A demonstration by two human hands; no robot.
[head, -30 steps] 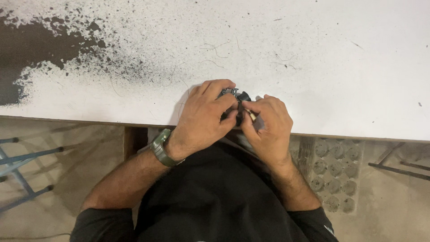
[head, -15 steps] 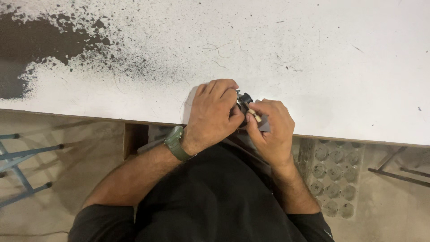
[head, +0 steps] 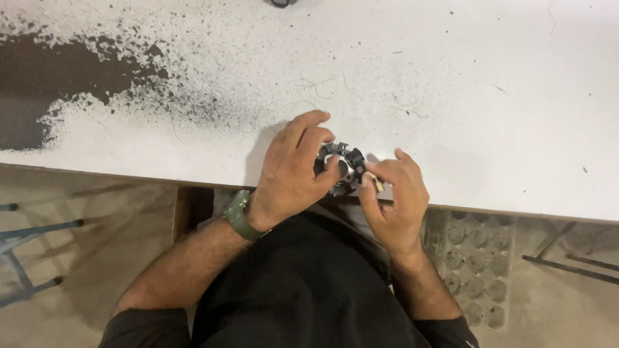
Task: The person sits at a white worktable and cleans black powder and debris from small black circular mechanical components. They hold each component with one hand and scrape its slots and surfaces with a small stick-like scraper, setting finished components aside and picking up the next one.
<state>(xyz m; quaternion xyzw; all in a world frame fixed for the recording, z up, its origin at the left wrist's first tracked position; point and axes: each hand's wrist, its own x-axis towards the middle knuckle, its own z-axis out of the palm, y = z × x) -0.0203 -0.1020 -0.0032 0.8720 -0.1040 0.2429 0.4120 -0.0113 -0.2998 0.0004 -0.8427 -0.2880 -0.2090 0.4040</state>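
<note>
Small dark round metal part, ring-shaped w/ tabs round its rim, sits at the near edge of the white table, flat face up; no clear long axis. Left hand curls over its left side, gripping it. Right hand pinches a small pale bit against its right edge. Green wristwatch on left wrist. Black speckled stain far left, well apart. Grey moulded tray on floor below right. Fingers hide much of the part.
</note>
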